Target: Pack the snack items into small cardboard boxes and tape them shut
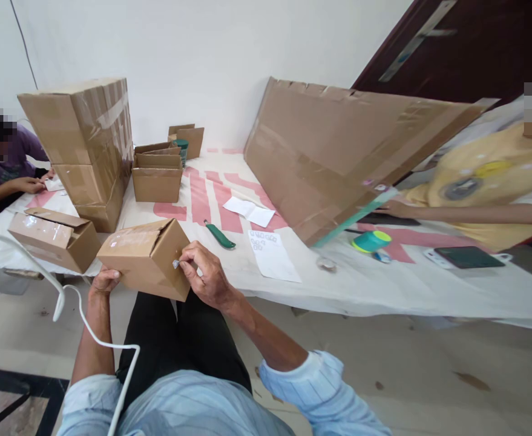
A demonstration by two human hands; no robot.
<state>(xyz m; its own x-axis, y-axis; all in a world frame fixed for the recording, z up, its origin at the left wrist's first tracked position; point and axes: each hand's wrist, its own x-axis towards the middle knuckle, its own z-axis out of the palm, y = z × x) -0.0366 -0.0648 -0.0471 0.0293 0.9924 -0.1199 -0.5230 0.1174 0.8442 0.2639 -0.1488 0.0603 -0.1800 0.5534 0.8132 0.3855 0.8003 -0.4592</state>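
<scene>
A small cardboard box (134,262) is held tilted over my lap, at the table's front edge. My left hand (105,280) grips its lower left corner, with the thumb on the front face and the other fingers hidden. At the box's right end, my right hand (206,275) pinches a small whitish, shiny piece (176,264) against the cardboard; it looks like film or tape, but I cannot tell which. Close by on the left lies another small cardboard box (50,239) with tape on it. A green utility knife (220,235) rests on the cloth to the right.
Taped boxes (77,133) are stacked at left, with open boxes (157,181) behind. A large cardboard sheet (320,145) leans across the table. Papers (272,255), a tape roll (327,264), a green-yellow container (371,241) and a phone (462,257) lie rightward. People sit at both sides.
</scene>
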